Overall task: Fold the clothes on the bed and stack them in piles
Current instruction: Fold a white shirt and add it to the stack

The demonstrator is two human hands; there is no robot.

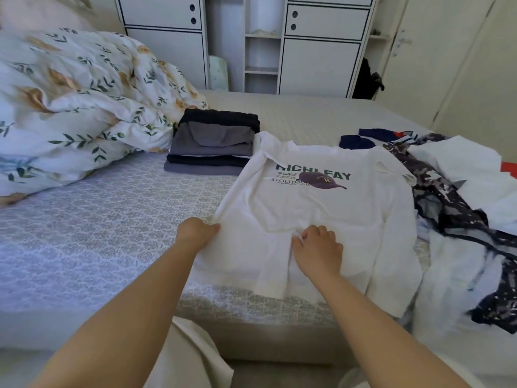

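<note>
- White cupboards [321, 46] back the bed [98, 219], where your white tee [307, 214] lies spread, print up, near the front edge.
- Your left hand [195, 231] pinches its left edge; your right hand [319, 250] bunches cloth mid-hem.
- Soft, light cotton: it'll likely wrinkle, so take the side seams.
- Print reads "STOLIDA…"; the top word is creased.
- Folded pile [212, 147] sits behind; unfolded heap [461, 205] right.

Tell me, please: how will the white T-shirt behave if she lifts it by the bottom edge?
The white T-shirt will probably hang limp, since it already wrinkles around both hands. It looks thin, so likely light. It may drag across the bedsheet rather than slide freely.
</note>
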